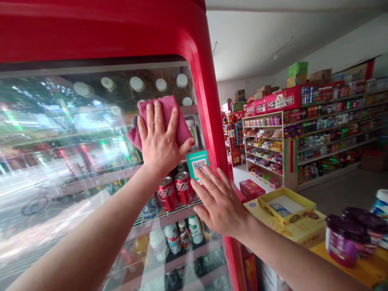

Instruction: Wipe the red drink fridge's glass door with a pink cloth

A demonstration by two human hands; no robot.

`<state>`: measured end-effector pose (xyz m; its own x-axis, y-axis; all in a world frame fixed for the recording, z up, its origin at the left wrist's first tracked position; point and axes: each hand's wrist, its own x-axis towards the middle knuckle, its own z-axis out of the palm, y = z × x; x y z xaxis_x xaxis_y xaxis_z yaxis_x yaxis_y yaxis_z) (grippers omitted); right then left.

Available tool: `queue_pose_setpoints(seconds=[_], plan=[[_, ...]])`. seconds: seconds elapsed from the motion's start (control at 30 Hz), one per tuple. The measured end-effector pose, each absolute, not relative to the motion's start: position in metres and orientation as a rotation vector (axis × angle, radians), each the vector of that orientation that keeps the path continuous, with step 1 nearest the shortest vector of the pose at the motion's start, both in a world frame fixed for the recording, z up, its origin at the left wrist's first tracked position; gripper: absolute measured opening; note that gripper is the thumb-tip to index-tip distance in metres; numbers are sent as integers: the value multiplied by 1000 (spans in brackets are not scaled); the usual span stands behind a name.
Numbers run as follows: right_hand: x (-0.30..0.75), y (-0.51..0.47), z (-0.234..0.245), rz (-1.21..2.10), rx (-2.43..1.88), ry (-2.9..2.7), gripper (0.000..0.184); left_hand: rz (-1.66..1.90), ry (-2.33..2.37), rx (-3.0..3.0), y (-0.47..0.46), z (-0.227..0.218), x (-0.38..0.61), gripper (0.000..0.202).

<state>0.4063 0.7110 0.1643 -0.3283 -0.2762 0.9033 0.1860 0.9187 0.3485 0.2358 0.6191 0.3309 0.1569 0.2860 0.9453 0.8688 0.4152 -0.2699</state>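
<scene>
My left hand point(160, 139) lies flat with fingers spread over a pink cloth point(182, 127), pressing it to the glass door point(100, 121) of a red drinks fridge point(204, 81). The cloth is folded, and one dark bit shows at its left edge. Lower and to the right, my right hand point(220, 202) rests open by the door's right edge, its fingertips over a green QR code sticker point(194, 155). Behind the glass stand two red cola cans point(167, 194) and several bottles point(195, 229). Reflections of the street blur the left part of the glass.
To the right, a yellow open box point(286, 204) and purple-lidded jars point(345, 238) sit on stacked goods close to my right forearm. Farther back are a small snack rack point(263, 149) and long shelves of drinks point(336, 125), with cartons point(320, 76) on top.
</scene>
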Motion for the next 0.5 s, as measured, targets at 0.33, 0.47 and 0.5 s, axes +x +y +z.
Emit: queue_pose_setpoints(seconds=[0.33,0.47,0.5], plan=[[417,712,162,-467,42,-1853,55,-619,-1335,-1213,639,336,247,102],[418,709,164,-465,33,-1844,55,-569,-1308,-1261,644,338,249,97],[418,707,165,-465,35,-1842,55,-543,-1301,-1273,644,338,249,94]])
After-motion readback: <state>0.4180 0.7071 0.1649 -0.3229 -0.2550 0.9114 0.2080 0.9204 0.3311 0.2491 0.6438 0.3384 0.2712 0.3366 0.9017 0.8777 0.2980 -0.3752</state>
